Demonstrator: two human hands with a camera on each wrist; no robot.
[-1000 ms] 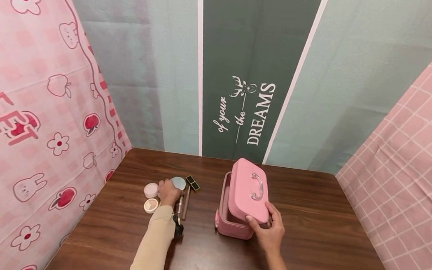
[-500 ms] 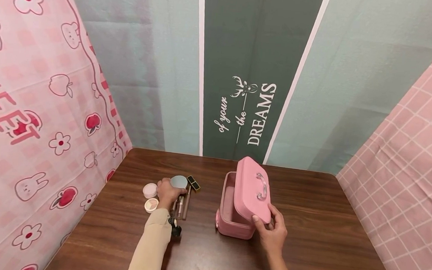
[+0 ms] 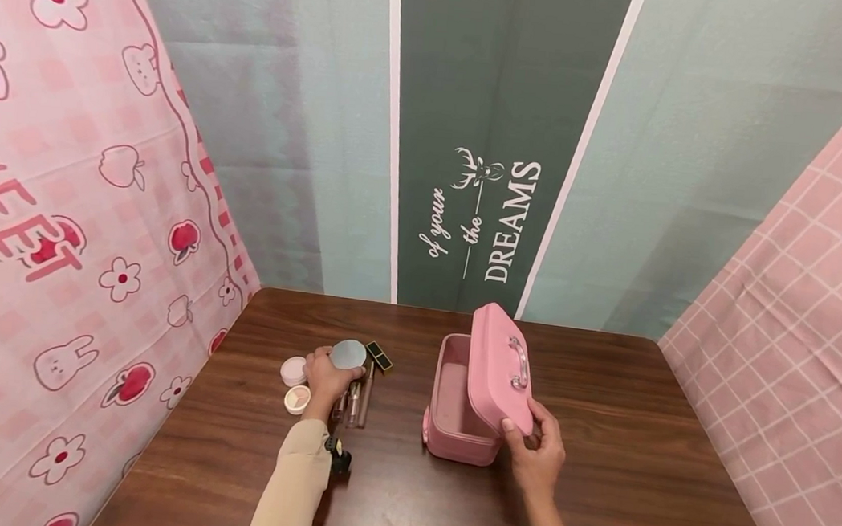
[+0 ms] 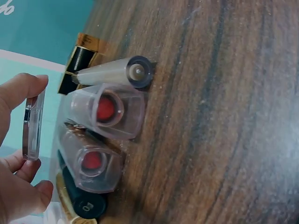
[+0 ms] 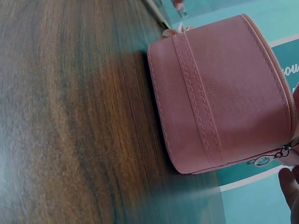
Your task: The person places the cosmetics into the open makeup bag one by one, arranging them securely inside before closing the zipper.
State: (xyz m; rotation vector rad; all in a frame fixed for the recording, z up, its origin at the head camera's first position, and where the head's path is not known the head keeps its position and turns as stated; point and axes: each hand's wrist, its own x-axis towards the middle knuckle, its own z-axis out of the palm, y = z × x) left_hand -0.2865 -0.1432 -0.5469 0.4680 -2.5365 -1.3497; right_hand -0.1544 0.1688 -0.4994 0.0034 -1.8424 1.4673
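Observation:
My left hand [image 3: 325, 379] pinches a thin round compact [image 3: 349, 354] by its edge, thumb on one side and fingers on the other. The left wrist view shows the compact edge-on, above the cosmetics. Two clear-capped lipsticks [image 4: 112, 112], a dark green tube [image 4: 84, 200] and a slim brush-like stick [image 3: 365, 400] lie under and beside that hand. My right hand [image 3: 539, 455] grips the near corner of the lid [image 3: 499, 368] of a pink vanity case [image 3: 462, 449]. The lid leans up to the right, showing the case's bare pink inside.
Left of the left hand are a pale pink round jar [image 3: 294, 371] and a small round three-colour palette [image 3: 297, 400]. A black-and-gold case [image 3: 379, 355] lies behind the lipsticks. Hanging cloths border the wooden table [image 3: 599, 435] at the back and sides.
My right hand has swung the lid further up and to the right, uncovering more of the case's inside. My left hand has picked up the compact, and more lipsticks show beneath it.

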